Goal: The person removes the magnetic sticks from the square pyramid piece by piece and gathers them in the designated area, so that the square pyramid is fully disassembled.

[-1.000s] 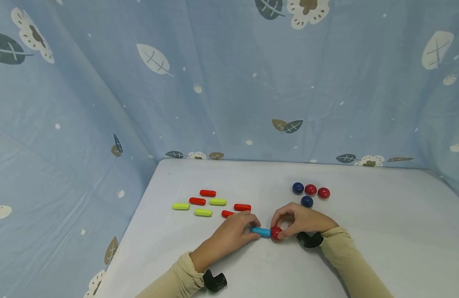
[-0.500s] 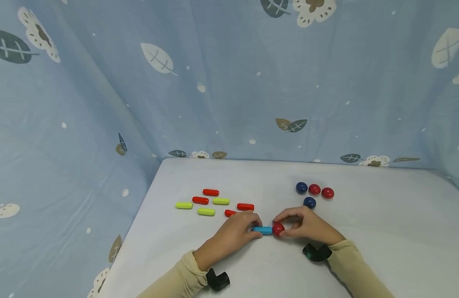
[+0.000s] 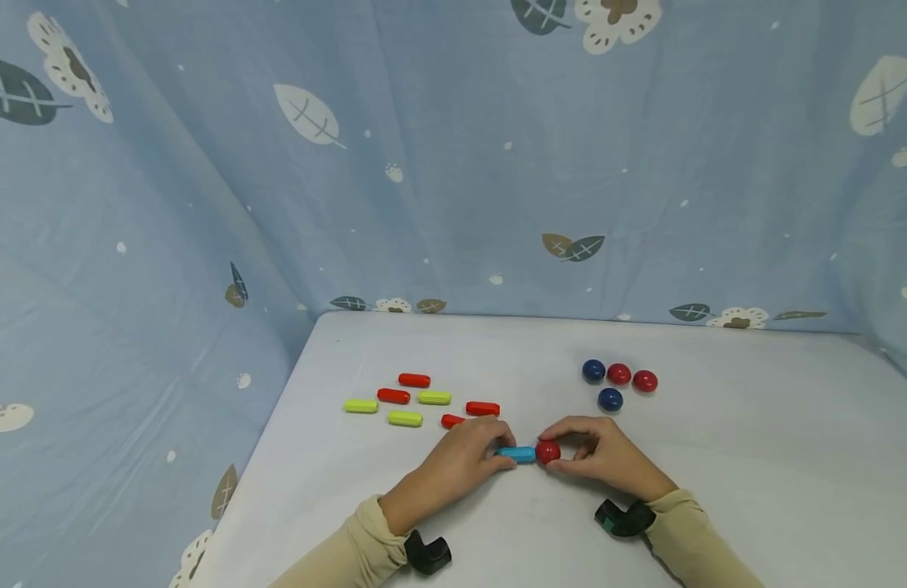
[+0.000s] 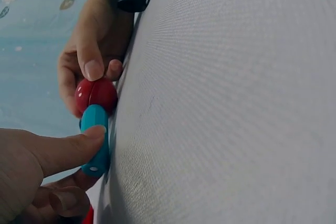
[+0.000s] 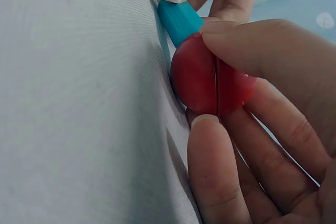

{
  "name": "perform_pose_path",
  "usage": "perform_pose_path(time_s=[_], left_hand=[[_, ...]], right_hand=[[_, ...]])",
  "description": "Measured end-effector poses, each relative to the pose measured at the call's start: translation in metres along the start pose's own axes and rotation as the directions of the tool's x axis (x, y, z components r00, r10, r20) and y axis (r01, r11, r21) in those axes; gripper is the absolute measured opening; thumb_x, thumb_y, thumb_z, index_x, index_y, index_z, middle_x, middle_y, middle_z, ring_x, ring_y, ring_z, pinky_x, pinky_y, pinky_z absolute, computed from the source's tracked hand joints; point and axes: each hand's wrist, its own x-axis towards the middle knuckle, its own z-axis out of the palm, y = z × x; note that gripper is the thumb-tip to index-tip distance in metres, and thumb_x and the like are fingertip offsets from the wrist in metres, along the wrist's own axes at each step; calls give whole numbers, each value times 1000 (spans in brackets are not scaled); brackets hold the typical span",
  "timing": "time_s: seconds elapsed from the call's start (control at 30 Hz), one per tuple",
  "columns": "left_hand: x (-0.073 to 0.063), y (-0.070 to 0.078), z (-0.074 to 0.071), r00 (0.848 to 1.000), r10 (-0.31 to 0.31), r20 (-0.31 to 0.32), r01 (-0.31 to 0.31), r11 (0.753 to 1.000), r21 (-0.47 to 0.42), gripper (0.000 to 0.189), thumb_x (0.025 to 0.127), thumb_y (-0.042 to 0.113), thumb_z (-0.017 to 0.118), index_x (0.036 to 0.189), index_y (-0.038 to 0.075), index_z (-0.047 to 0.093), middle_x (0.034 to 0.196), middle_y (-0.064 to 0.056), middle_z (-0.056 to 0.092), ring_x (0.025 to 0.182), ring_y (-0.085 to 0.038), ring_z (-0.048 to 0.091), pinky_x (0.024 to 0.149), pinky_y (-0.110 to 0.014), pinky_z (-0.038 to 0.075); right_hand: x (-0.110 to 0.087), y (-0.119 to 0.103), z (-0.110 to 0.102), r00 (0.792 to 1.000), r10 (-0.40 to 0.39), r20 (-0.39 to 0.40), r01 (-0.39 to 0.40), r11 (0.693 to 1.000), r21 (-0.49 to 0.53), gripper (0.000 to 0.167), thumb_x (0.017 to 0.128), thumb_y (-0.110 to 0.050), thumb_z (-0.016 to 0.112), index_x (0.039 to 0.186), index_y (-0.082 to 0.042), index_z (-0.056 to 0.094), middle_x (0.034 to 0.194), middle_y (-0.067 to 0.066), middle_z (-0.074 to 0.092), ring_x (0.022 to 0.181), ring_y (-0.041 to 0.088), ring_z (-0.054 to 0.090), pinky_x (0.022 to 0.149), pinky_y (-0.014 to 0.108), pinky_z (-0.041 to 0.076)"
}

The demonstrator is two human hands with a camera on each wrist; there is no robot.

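My left hand [image 3: 468, 457] pinches a light-blue faceted rod [image 3: 520, 454] between thumb and fingers, low over the white table. At the rod's right end is a glossy red ball [image 3: 547, 452], its side against the rod. My right hand [image 3: 604, 453] grips that ball, thumb on the near side and fingers on the far side. In the right wrist view a seam line runs round the red ball [image 5: 202, 77], and the blue rod [image 5: 178, 22] meets it. The left wrist view shows a small pale spot on the free end of the blue rod [image 4: 95, 150].
Several red rods [image 3: 414, 380] and lime-green rods [image 3: 405, 419] lie to the left; one red rod [image 3: 452, 421] is partly behind my left hand. Beyond my right hand sit two blue balls [image 3: 610, 399] and two red balls [image 3: 618, 374]. A patterned blue curtain [image 3: 453, 163] borders the table.
My right hand has turned, its wrist dropping nearer to me, while still holding the red ball. My left hand keeps its hold on the blue rod; the head view has shifted slightly.
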Motion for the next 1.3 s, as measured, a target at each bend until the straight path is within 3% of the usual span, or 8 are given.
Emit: perform_pose_path(time_s=[0.3, 0.43, 0.57, 0.67, 0.93, 1.3], left_hand=[[-1, 3, -3, 1000, -6, 8, 6, 1000, 8, 15, 91, 27, 80, 103, 19, 73, 97, 10, 69, 85, -2, 56, 78, -19, 50], [0, -2, -18, 997, -5, -78, 7, 1000, 20, 16, 90, 25, 81, 102, 20, 73, 97, 9, 69, 81, -3, 55, 74, -18, 49], [4, -11, -40, 977, -37, -209, 38, 999, 2, 16, 85, 22, 85, 99, 20, 77, 95, 8, 71, 65, -5, 52, 61, -19, 45], [10, -21, -51, 968, -74, -239, 72, 997, -17, 16, 84, 20, 87, 99, 21, 80, 96, 8, 72, 57, -6, 49, 56, -20, 42], [28, -43, -59, 963, -147, -226, 147, 989, -20, 17, 86, 23, 85, 102, 19, 81, 103, 8, 75, 74, -10, 58, 70, -26, 48], [30, -50, -56, 964, -163, -210, 167, 986, 4, 14, 88, 13, 82, 101, 17, 81, 103, 4, 76, 102, -23, 63, 84, -36, 51]], right_hand=[[0, 0, -1, 1000, 13, -6, -13, 1000, -10, 33, 84, -21, 86, 115, -19, 75, 115, 3, 75, 97, 2, 62, 66, 26, 58], [0, 4, -3, 999, 27, -35, -28, 999, -35, 33, 84, -21, 87, 115, -21, 75, 115, 2, 75, 98, 0, 62, 67, 25, 58], [1, 6, -4, 999, 41, -34, -42, 998, -36, 33, 85, -23, 86, 116, -21, 74, 115, 3, 74, 98, 1, 62, 67, 25, 58], [2, 5, -4, 998, 53, -19, -53, 998, -33, 33, 85, -26, 86, 116, -22, 74, 116, 3, 74, 98, 2, 61, 66, 25, 57], [0, 4, -2, 996, 88, -17, -88, 996, -29, 32, 86, -27, 85, 116, -23, 75, 117, 3, 74, 100, 3, 60, 66, 25, 57], [1, 7, -3, 997, 79, -8, -79, 996, -29, 33, 86, -28, 85, 116, -23, 74, 118, 2, 74, 101, 2, 61, 67, 25, 57]])
